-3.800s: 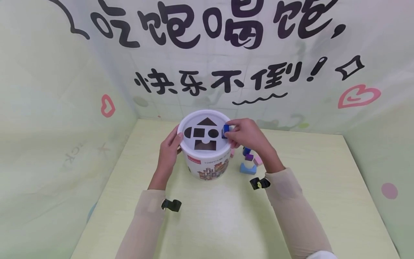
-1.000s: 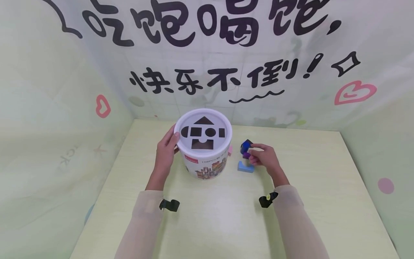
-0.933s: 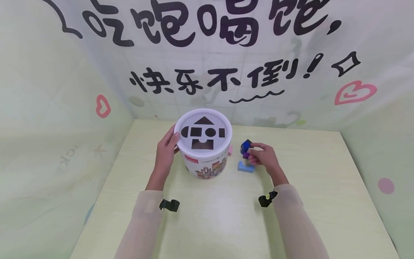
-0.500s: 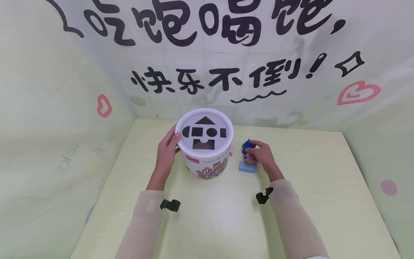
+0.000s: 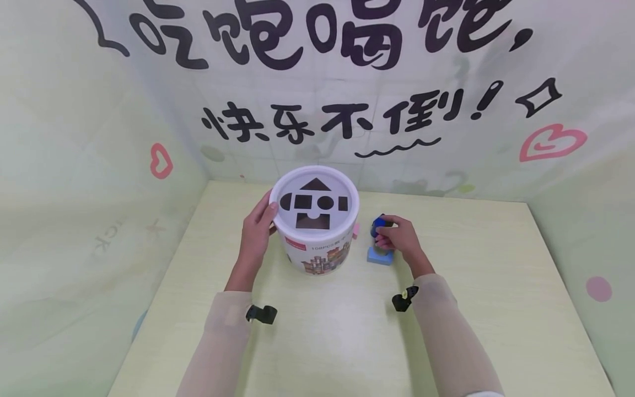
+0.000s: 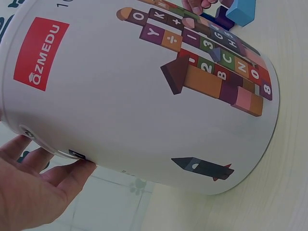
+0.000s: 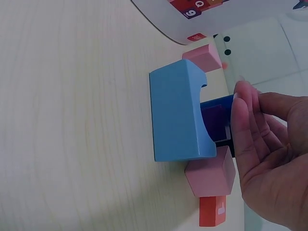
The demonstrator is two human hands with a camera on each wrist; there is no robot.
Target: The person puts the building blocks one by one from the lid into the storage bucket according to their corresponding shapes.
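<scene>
My left hand (image 5: 255, 231) grips the left side of a white toy-block bucket (image 5: 317, 251), thumb at the lid's rim and fingers down the wall. Its lid (image 5: 342, 229) has several shaped holes. To the right of the bucket, my right hand (image 5: 402, 238) pinches a dark blue block (image 5: 377, 225) between thumb and index finger, low among loose blocks. A light blue arch block (image 5: 379, 256) lies just in front of it. In the right wrist view, a purple block (image 7: 215, 120) shows through the arch's notch, partly covered.
A pink block (image 5: 355, 231) sits against the bucket's right side. Another pink block (image 7: 211, 173) and a red-orange block (image 7: 211, 211) lie beyond the arch, hidden by my hand in the head view. A printed fabric wall (image 5: 317, 127) rises behind the bucket.
My right hand left the lid's right hole, where it held a blue block, and came down to the loose blocks. It then shifted slightly onto the dark blue block. My left hand stayed on the bucket.
</scene>
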